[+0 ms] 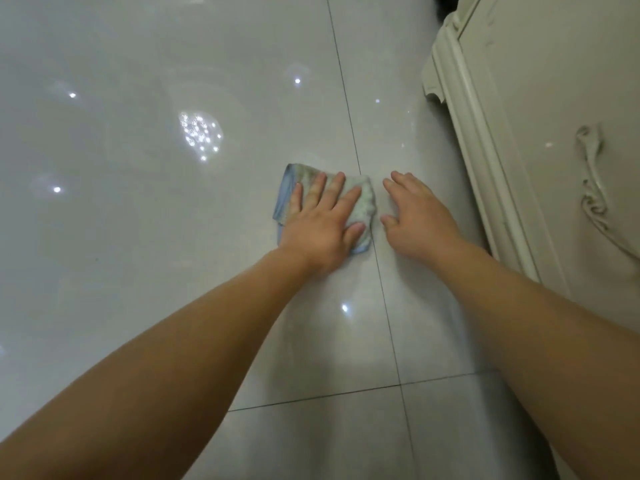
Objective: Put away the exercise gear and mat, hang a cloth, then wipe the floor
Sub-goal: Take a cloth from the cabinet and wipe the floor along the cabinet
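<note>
left hand is spread flat pressing the folded rag onto the glossy tile floor, right hand spread beside it, soft limp cloth probably slides easy so palm the middle

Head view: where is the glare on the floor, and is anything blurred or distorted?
Head view: lamp reflections speckle the glossy floor, strongest in a cluster up-left of the cloth; the wide lens bows the cabinet edge; the whole picture is slightly soft.
</note>
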The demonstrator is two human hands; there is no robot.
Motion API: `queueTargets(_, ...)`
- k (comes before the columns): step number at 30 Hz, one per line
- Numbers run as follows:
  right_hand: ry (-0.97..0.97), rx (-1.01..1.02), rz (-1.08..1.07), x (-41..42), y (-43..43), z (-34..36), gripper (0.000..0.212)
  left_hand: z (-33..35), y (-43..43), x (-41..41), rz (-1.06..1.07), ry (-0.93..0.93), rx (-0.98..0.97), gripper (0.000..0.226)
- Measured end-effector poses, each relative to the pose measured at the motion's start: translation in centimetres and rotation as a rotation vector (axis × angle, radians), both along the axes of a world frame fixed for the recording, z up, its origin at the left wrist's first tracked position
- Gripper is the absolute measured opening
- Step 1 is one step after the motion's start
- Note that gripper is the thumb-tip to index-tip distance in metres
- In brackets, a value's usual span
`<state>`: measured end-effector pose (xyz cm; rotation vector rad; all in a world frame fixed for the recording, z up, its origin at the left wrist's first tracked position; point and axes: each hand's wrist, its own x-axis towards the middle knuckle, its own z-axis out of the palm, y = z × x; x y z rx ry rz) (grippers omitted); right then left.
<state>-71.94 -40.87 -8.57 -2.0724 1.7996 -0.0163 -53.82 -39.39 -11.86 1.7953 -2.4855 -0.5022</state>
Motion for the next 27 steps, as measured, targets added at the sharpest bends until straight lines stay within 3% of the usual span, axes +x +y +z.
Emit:
queueTargets(12, 0.038, 0.048, 0.161, 7.4, 1.3, 0.9, 0.068, 0.3, 1.8, 10.3, 0.029, -0.036, 0.001, 0.067)
queueTargets(27, 0.026, 0.034, 0.528, 25.8, 3.8, 0.4, 0.068, 0.4, 6.1, 32.6, 0.215, -0.033, 0.055, 0.069)
